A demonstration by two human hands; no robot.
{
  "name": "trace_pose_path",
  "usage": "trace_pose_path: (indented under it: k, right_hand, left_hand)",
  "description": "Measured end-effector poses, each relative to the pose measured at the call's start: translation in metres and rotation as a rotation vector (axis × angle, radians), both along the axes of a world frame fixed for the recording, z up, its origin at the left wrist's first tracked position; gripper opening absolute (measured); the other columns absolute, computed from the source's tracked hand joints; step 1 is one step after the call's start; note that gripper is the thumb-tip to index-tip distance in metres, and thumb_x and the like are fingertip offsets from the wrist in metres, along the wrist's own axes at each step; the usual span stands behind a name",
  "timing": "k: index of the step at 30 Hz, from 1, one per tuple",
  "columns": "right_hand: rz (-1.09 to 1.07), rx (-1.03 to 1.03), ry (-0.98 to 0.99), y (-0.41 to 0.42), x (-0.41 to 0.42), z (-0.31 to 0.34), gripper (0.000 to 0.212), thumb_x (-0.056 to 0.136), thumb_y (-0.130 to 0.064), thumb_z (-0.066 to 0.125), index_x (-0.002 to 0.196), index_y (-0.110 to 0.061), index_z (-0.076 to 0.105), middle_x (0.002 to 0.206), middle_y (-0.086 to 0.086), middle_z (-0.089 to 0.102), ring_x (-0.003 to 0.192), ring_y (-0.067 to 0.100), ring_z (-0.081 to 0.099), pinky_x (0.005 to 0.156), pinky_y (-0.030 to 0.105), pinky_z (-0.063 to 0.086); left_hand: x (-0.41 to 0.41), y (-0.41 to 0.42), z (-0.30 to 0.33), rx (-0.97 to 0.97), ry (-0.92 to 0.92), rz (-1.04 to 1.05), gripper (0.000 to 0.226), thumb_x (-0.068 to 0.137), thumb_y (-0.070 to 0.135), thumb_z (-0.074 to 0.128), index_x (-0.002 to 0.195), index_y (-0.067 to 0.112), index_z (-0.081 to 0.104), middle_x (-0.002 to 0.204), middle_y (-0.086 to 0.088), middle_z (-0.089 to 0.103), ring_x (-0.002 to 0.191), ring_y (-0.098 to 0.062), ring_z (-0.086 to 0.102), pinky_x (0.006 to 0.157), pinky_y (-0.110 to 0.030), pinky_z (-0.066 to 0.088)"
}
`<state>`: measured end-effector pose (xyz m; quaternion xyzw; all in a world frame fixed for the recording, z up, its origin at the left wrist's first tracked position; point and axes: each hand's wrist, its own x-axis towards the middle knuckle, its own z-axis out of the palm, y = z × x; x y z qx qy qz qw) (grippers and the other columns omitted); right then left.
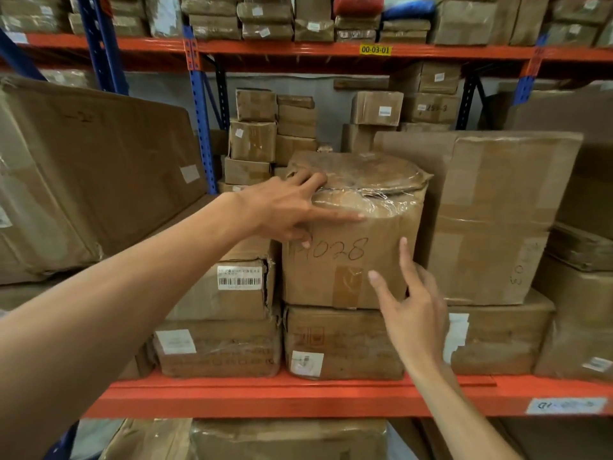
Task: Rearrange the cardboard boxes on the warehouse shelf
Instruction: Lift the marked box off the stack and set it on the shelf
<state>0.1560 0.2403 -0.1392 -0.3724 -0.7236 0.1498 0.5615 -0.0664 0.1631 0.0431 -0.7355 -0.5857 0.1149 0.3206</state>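
Note:
A cardboard box marked "H028" (pixel 348 260), taped with clear film on its bulging top, stands on a flatter box (pixel 341 343) in the middle of the orange shelf (pixel 265 398). My left hand (pixel 292 207) lies spread over the marked box's top left corner, fingers on the lid and thumb across the front. My right hand (pixel 411 303) hovers at the lower right of its front face, fingers apart, holding nothing; whether it touches the cardboard is unclear.
A tall box (pixel 491 220) stands against the marked box's right side. Left of it sit a barcode-labelled box (pixel 229 290) and another beneath (pixel 219 353). A huge carton (pixel 93 174) leans at far left. Small boxes (pixel 255 141) are stacked behind. A blue upright (pixel 200 107) divides the bays.

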Motion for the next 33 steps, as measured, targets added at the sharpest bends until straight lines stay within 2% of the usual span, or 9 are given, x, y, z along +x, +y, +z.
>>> trace_pose_path:
  k: [2, 4, 7, 9, 13, 18, 21, 26, 33]
  right_hand:
    - [0.006, 0.182, 0.044, 0.005, 0.012, 0.038, 0.071, 0.093, -0.056, 0.068, 0.157, -0.045, 0.039, 0.140, 0.011, 0.054, 0.113, 0.023, 0.060, 0.089, 0.037, 0.050]
    - [0.056, 0.310, -0.014, 0.020, 0.015, 0.083, 0.076, 0.091, -0.057, 0.070, 0.159, -0.045, 0.037, 0.156, 0.012, 0.036, 0.136, 0.028, 0.042, 0.108, 0.045, 0.040]
    - [0.137, 0.186, -0.448, 0.046, 0.011, 0.138, 0.085, 0.085, -0.077, 0.057, 0.159, -0.058, 0.020, 0.173, -0.005, -0.009, 0.158, 0.027, -0.008, 0.122, 0.056, -0.002]
    - [0.139, 0.159, -0.688, 0.062, 0.012, 0.147, 0.086, 0.079, -0.095, 0.034, 0.156, -0.058, 0.027, 0.175, -0.004, 0.000, 0.158, 0.026, -0.007, 0.122, 0.050, -0.020]
    - [0.066, 0.268, -0.772, 0.073, 0.015, 0.145, 0.094, 0.069, -0.104, 0.008, 0.149, -0.060, 0.030, 0.173, -0.001, 0.016, 0.157, 0.022, -0.001, 0.107, 0.030, -0.039]
    - [0.035, 0.258, -0.785, 0.072, 0.016, 0.145, 0.097, 0.066, -0.106, 0.006, 0.151, -0.064, 0.029, 0.175, -0.001, -0.004, 0.151, 0.016, -0.028, 0.102, 0.041, -0.045]
    - [0.095, 0.288, -0.745, 0.063, 0.011, 0.155, 0.097, 0.062, -0.108, 0.011, 0.150, -0.066, 0.017, 0.172, -0.005, -0.011, 0.151, 0.016, -0.027, 0.111, 0.052, -0.036]
    - [0.384, 0.342, -0.688, 0.023, -0.036, 0.195, 0.098, 0.066, -0.094, 0.042, 0.154, -0.065, 0.011, 0.171, -0.011, -0.019, 0.157, 0.031, -0.012, 0.122, 0.064, -0.001]
    - [0.775, 0.484, -0.844, -0.059, -0.154, 0.248, 0.100, 0.069, -0.085, 0.063, 0.153, -0.069, 0.013, 0.165, -0.023, -0.028, 0.159, 0.031, -0.002, 0.125, 0.058, 0.017]
  left_hand:
    - [0.001, -0.002, -0.005, 0.016, -0.063, 0.017, 0.102, 0.092, 0.048, 0.065, 0.150, 0.056, -0.019, 0.158, -0.017, 0.012, 0.142, -0.037, 0.022, 0.091, -0.045, 0.049]
    - [0.002, -0.005, -0.007, 0.033, -0.170, 0.041, 0.112, 0.088, 0.045, 0.071, 0.155, 0.043, -0.018, 0.159, -0.015, 0.013, 0.143, -0.035, 0.021, 0.094, -0.047, 0.048]
    - [-0.002, -0.005, -0.008, 0.036, -0.289, 0.095, 0.117, 0.085, 0.044, 0.075, 0.160, 0.023, -0.013, 0.164, -0.009, 0.007, 0.147, -0.028, 0.009, 0.108, -0.053, 0.041]
    - [-0.004, -0.003, -0.010, 0.009, -0.319, 0.132, 0.114, 0.086, 0.045, 0.074, 0.160, 0.020, -0.009, 0.166, -0.005, 0.002, 0.150, -0.025, 0.003, 0.114, -0.054, 0.033]
    - [0.001, -0.006, -0.009, -0.017, -0.301, 0.155, 0.109, 0.087, 0.043, 0.073, 0.161, 0.021, -0.004, 0.167, -0.004, 0.003, 0.151, -0.024, 0.003, 0.116, -0.054, 0.030]
    - [0.008, -0.021, -0.022, 0.107, -0.313, 0.160, 0.106, 0.088, 0.042, 0.073, 0.162, 0.024, -0.002, 0.168, -0.004, -0.002, 0.153, -0.023, -0.007, 0.121, -0.058, 0.010]
    - [-0.004, -0.048, -0.044, 0.312, -0.397, 0.194, 0.112, 0.085, 0.054, 0.071, 0.160, 0.027, -0.008, 0.167, -0.007, -0.014, 0.151, -0.027, -0.018, 0.119, -0.062, -0.005]
    - [-0.048, -0.122, -0.069, 0.753, -0.848, 0.570, 0.136, 0.073, 0.075, 0.069, 0.155, 0.023, -0.026, 0.161, -0.016, -0.029, 0.147, -0.036, -0.025, 0.116, -0.065, -0.011]
    - [-0.116, -0.212, -0.069, 1.005, -1.293, 0.810, 0.149, 0.056, 0.085, 0.070, 0.146, 0.038, -0.039, 0.159, -0.026, -0.028, 0.146, -0.047, -0.022, 0.112, -0.069, -0.003]
